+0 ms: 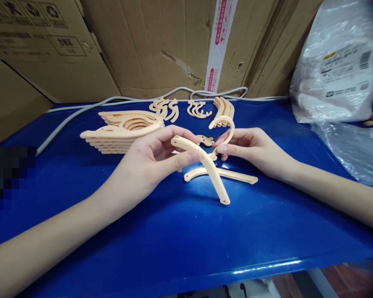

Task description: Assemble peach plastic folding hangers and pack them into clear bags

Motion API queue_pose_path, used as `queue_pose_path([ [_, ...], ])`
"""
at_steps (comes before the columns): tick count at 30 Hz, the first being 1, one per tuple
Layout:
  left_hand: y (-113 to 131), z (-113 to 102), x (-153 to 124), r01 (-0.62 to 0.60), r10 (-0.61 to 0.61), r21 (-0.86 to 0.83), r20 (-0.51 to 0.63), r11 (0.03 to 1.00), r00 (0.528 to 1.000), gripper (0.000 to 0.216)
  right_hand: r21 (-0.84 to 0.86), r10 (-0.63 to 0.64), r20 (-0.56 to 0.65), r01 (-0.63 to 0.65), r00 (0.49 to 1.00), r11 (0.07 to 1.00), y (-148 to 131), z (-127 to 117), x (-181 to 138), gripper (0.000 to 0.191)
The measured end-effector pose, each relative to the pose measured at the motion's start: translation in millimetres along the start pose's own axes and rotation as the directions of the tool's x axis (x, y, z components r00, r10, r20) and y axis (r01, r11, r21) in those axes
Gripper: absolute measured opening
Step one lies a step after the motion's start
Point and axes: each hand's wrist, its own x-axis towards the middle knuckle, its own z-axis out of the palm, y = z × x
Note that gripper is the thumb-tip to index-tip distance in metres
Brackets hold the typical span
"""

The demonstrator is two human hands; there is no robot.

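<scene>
Between thumb and fingers, my left hand [152, 157] pinches a curved cream hanger arm [213, 171], its free end slanting down to the right. My right hand [245, 145] is closed on a cream hanger hook [231, 128], whose curl points up and left. The lower end of the hook meets or lies close behind the hanger arm; whether they are joined I cannot tell. Below them, a second hanger arm [236, 176] lies on the blue table. A small cream piece with holes [207, 140] shows between my hands, partly hidden.
Stacked hanger pieces [112, 134] lie at the left. Farther back are several loose hooks [199, 109] and a pile of curved arms [225, 108]. A white cable [112, 99] runs along the cardboard boxes [161, 45]. A plastic bag [335, 82] stands at the right.
</scene>
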Motion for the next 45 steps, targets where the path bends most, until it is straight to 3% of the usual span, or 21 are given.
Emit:
queue_pose_path([
  [5,-7,-5,2,0.044,-0.045,-0.043,-0.017,0.998,0.999,0.007,0.032,-0.013,-0.004,0.013,1.0,0.999,-1,0,0,0.009],
  [9,-5,-5,3,0.065,-0.067,0.135,0.011,0.989,0.998,0.025,0.002,-0.014,-0.026,0.014,1.0,1.0,0,-1,-2,0.016],
  [15,-1,-1,0,-0.016,-0.023,0.389,0.096,0.921,0.995,0.039,0.012,-0.009,-0.045,0.01,0.999,1.0,1,-2,-1,0.019],
  [17,-3,-1,-2,-0.092,0.03,0.529,0.125,0.844,0.992,0.037,0.018,-0.009,-0.041,0.01,0.999,1.0,2,-2,-1,0.019],
  [20,-6,-1,-6,-0.205,0.098,0.761,0.184,0.616,0.978,0.032,0.014,-0.004,-0.042,0.005,0.999,1.0,3,-3,-1,0.02],
  [22,-7,-1,-7,-0.228,0.102,0.845,0.204,0.483,0.974,0.033,0.009,-0.008,-0.042,0.008,0.999,1.0,3,-3,-1,0.021],
  [25,-9,1,-8,-0.224,0.084,0.894,0.208,0.389,0.975,0.027,-0.007,-0.01,-0.03,0.01,0.999,1.0,3,-2,-1,0.021],
  [35,-8,5,-8,-0.129,-0.012,0.903,0.147,0.41,0.989,0.02,-0.034,-0.009,-0.002,0.009,1.0,0.999,0,-1,0,0.019],
  [39,-10,3,-9,-0.173,0.089,0.873,0.149,0.456,0.985,0.031,-0.017,-0.012,-0.002,0.012,1.0,1.0,1,-2,-1,0.019],
  [45,-12,1,-11,-0.252,0.209,0.857,0.174,0.449,0.962,0.024,0.058,-0.02,-0.02,0.022,1.0,0.998,5,-3,0,0.016],
])
